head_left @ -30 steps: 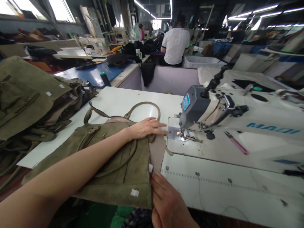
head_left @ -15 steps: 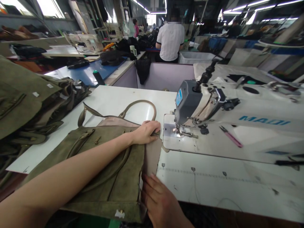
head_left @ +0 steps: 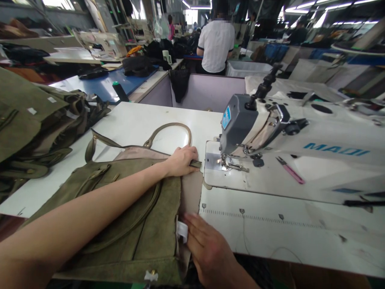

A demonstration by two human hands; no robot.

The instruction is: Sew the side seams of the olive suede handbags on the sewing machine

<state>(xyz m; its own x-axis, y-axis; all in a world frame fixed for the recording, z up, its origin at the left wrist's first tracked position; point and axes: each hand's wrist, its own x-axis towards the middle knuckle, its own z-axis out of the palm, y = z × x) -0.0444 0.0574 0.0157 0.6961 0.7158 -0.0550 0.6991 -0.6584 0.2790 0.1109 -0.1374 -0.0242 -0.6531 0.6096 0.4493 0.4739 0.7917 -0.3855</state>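
White worktop spreads around a sewing machine whose body reads "MAQI" in blue letters; the small blue sticker on its head is too blurred to read surely. Along the near side runs a printed scale, its "10" and "0" legible. Left of the machine, an olive bag lies on the worktop. Across it stretches the person's left arm; the left hand curls its fingers around a strip at the bag's edge. From below comes the right hand, fingers together against the bag's side, beside a white tag; whether they pinch the cloth cannot be told.
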